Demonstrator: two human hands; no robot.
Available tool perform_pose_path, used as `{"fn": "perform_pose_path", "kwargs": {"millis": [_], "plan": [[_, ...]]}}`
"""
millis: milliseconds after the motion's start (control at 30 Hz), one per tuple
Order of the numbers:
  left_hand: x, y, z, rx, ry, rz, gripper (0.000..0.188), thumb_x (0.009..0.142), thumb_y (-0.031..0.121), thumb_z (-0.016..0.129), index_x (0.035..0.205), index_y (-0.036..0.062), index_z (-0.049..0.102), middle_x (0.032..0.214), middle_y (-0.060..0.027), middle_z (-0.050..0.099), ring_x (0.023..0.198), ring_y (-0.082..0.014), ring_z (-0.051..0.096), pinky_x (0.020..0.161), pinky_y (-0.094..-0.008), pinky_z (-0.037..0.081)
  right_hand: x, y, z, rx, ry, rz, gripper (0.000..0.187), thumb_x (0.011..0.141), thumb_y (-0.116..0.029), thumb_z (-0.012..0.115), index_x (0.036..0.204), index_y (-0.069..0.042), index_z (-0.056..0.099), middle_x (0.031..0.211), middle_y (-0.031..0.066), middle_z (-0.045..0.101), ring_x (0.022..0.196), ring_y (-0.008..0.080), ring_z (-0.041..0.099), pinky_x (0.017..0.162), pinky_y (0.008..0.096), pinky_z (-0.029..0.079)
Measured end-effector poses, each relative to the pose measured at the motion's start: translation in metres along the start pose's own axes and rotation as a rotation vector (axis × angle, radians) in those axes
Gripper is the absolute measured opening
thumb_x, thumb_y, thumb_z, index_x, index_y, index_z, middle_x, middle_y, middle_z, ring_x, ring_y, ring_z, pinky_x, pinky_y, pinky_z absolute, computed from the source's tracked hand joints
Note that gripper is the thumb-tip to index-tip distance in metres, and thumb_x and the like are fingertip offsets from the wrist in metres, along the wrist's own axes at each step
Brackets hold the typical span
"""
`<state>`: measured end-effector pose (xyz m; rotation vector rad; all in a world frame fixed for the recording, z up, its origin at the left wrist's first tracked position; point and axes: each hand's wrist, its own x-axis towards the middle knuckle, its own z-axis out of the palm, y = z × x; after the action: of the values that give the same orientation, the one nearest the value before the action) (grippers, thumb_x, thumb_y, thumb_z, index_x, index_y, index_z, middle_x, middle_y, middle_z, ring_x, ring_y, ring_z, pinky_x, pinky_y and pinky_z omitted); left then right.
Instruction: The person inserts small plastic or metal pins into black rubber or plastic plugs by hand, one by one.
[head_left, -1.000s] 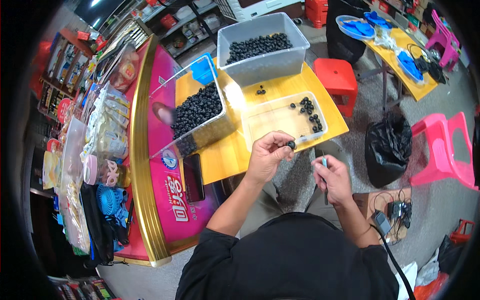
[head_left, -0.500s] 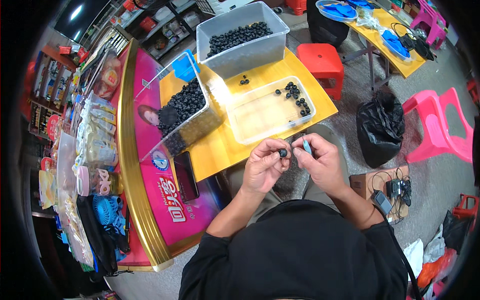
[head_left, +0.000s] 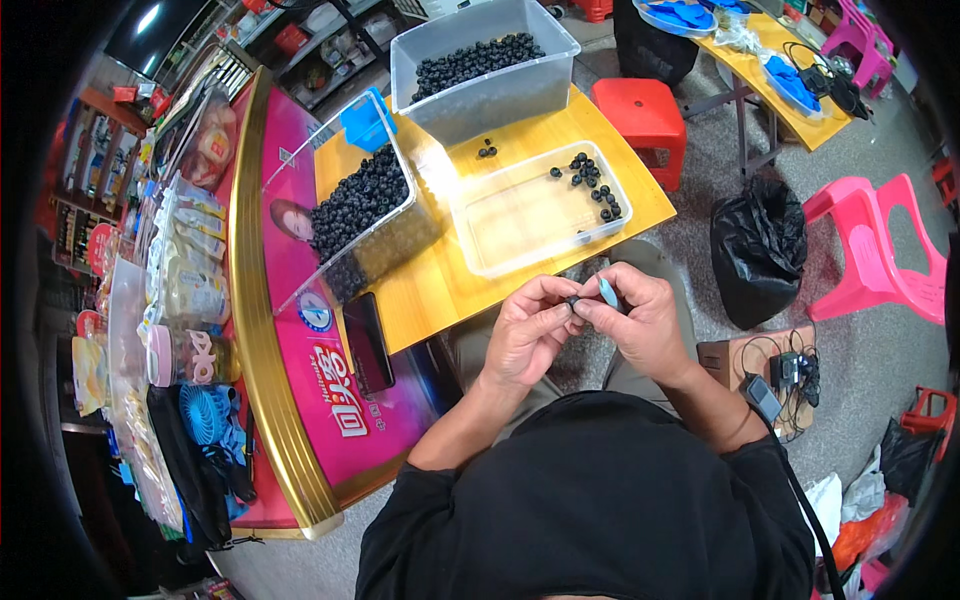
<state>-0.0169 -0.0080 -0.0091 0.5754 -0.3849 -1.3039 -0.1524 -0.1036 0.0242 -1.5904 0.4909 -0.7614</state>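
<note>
Over my lap, just in front of the table's near edge, both hands meet at the fingertips. My left hand (head_left: 528,325) pinches a small round black piece (head_left: 573,299), mostly covered by fingers. In my right hand (head_left: 642,318) is a slim tool with a light blue handle (head_left: 608,292); its tip is hidden at the black piece. Beyond my hands stands a shallow clear tray (head_left: 505,215) with several loose black pieces (head_left: 590,178) at its right side. To the left, a clear bin (head_left: 412,232) holds a heap of similar pieces.
A larger translucent bin (head_left: 490,115) of black pieces stands at the back of the yellow table (head_left: 440,290). A blue container (head_left: 367,124) hangs at the left bin's rim. A pink counter (head_left: 300,370) borders the left; a red stool (head_left: 640,115) and black bag (head_left: 757,255) are right.
My hands have come together, and the right hand has brought the blue tool against the black piece. The tool has tilted, and the piece is now more covered by fingers.
</note>
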Motion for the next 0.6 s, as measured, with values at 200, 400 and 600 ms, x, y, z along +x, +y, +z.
{"fn": "perform_pose_path", "kwargs": {"millis": [200, 400, 600], "plan": [[-0.002, -0.002, -0.002, -0.103, -0.02, -0.08, 0.016, 0.088, 0.002, 0.06, 0.104, 0.0, 0.059, 0.092, -0.0081, 0.063, 0.079, -0.016, 0.061, 0.073, -0.0281, 0.05, 0.001, -0.002, -0.003, 0.133, -0.033, 0.102, 0.009, 0.081, -0.005, 0.068, 0.086, 0.0, 0.063, 0.07, 0.0004, 0.059, 0.065, 0.0036, 0.052, 0.058, 0.0217, 0.044], [-0.004, -0.003, -0.002, -0.193, -0.027, -0.125, 0.014, 0.088, 0.0, 0.059, 0.102, 0.0004, 0.059, 0.091, -0.0093, 0.063, 0.076, -0.0169, 0.061, 0.07, -0.0281, 0.05, 0.0, 0.006, -0.007, 0.013, -0.007, 0.022, 0.008, 0.086, -0.005, 0.065, 0.091, 0.0, 0.063, 0.071, -0.0021, 0.059, 0.062, 0.0027, 0.052, 0.055, 0.0191, 0.041], [-0.006, -0.002, -0.001, -0.155, 0.049, -0.093, 0.013, 0.088, 0.002, 0.058, 0.101, -0.0001, 0.059, 0.092, -0.0101, 0.064, 0.076, -0.0158, 0.061, 0.071, -0.0271, 0.05, -0.012, -0.003, -0.009, -0.131, -0.02, -0.066, 0.017, 0.09, -0.005, 0.058, 0.107, 0.0, 0.06, 0.077, 0.0017, 0.057, 0.066, 0.0064, 0.052, 0.059, 0.0218, 0.043]]}}
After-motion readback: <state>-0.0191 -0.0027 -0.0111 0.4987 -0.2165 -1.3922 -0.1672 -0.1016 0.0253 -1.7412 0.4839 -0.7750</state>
